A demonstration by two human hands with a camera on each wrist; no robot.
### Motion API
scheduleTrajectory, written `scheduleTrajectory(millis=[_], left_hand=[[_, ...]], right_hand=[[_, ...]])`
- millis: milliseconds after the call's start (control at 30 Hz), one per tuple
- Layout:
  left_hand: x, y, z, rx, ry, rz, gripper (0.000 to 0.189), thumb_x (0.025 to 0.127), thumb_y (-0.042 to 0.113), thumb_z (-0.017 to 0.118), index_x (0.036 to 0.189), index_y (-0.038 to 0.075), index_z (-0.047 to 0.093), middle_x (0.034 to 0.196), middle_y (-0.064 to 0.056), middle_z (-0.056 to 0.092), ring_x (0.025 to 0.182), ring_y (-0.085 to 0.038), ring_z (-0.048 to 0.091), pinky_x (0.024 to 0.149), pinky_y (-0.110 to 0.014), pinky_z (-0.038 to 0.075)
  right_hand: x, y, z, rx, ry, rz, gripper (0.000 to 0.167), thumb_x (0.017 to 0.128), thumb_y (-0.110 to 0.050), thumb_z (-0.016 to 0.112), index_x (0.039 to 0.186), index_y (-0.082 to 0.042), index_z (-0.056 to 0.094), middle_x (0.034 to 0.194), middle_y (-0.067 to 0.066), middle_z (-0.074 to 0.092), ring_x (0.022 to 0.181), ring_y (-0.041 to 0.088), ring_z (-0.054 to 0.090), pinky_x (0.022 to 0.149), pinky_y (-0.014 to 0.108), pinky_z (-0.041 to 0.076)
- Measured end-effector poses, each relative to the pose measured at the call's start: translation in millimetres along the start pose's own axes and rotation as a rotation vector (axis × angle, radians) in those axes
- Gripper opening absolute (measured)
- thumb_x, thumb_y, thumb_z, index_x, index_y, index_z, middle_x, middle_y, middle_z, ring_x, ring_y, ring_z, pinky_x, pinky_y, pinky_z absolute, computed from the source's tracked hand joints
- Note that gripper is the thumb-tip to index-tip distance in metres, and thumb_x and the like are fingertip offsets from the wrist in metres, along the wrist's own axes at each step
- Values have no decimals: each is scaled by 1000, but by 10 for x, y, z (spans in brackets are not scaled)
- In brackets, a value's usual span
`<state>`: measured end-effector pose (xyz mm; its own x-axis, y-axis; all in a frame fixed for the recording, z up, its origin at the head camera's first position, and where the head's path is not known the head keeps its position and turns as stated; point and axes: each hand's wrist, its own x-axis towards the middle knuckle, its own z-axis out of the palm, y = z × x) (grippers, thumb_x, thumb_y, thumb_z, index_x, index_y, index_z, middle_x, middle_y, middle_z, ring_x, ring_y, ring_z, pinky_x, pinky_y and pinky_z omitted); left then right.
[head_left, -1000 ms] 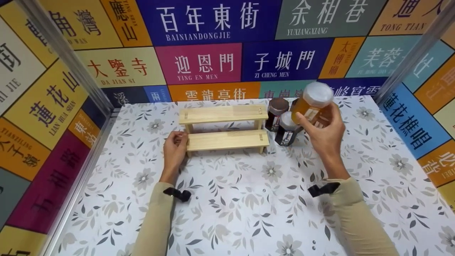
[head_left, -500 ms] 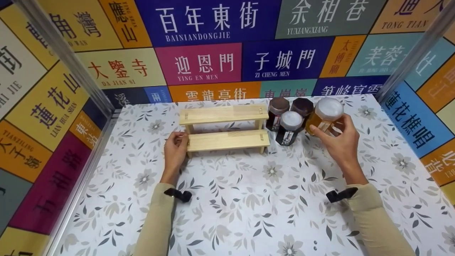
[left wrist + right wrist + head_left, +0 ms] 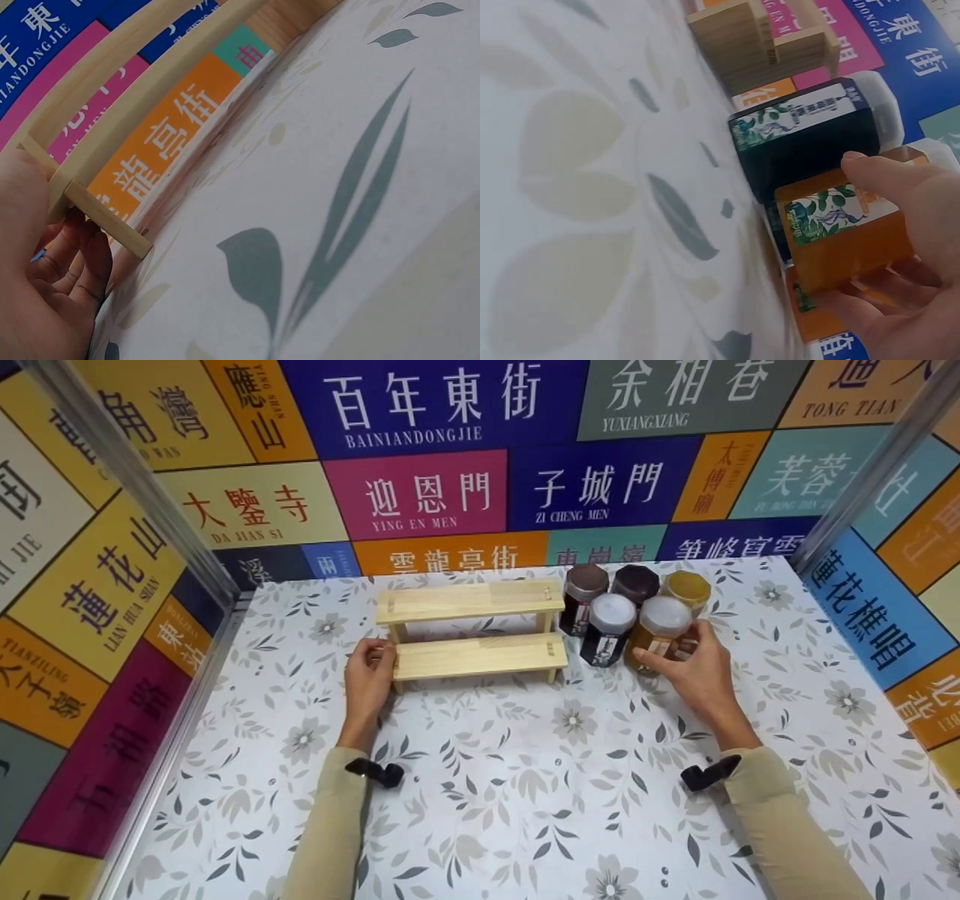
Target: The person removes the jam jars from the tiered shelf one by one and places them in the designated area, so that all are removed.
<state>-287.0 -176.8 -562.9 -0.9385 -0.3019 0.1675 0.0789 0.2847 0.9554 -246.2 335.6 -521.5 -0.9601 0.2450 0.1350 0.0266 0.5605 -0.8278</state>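
My right hand (image 3: 701,660) holds an amber jar (image 3: 664,619) with a whitish lid, thumb on one side and fingers on the other. In the right wrist view this amber jar (image 3: 847,225) shows a leafy label, and its base is close to the tabletop. Just left of it stands a dark jar (image 3: 611,626) with a whitish lid. My left hand (image 3: 370,671) grips the left end of the lower shelf of a two-tier wooden rack (image 3: 480,656). In the left wrist view the fingers of that hand (image 3: 52,277) curl under the shelf beside a leg.
Behind the front jars stand two dark-topped jars (image 3: 585,581) (image 3: 636,583) and an amber jar (image 3: 687,587), close together at the rack's right end. A flower-patterned cloth (image 3: 480,780) covers the table. Printed panels (image 3: 420,495) rise behind and at both sides.
My right hand has lowered the amber jar, first rightward, then left and nearer to me beside the front dark jar. Another amber jar now shows behind it. My left hand stays on the rack.
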Motion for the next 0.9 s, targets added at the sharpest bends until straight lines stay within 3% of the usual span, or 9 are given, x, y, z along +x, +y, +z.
scheduleTrajectory(millis=[433, 733, 900], left_hand=[[9, -18, -52, -9, -1, -5, 20, 107, 22, 66, 117, 5, 71, 109, -13, 74, 95, -18, 67, 82, -22, 53], [33, 13, -66, -1, -15, -70, 24, 111, 26, 60, 119, 6, 70, 122, -13, 68, 99, -22, 67, 79, -24, 53], [47, 109, -130, -22, -19, -81, 38, 115, 38, 52, 124, 5, 69, 129, -15, 69, 107, -25, 68, 85, -29, 54]], right_hand=[[32, 39, 127, 20, 9, -6, 94, 83, -46, 95, 148, -2, 43, 145, 22, 64, 131, 36, 64, 113, 52, 52], [7, 66, 166, 20, 28, -33, 90, 85, -47, 93, 147, -5, 43, 143, 18, 64, 129, 32, 66, 103, 29, 55], [-5, 53, 162, 11, 21, -34, 90, 86, -45, 93, 148, -3, 42, 144, 21, 63, 129, 35, 65, 108, 42, 56]])
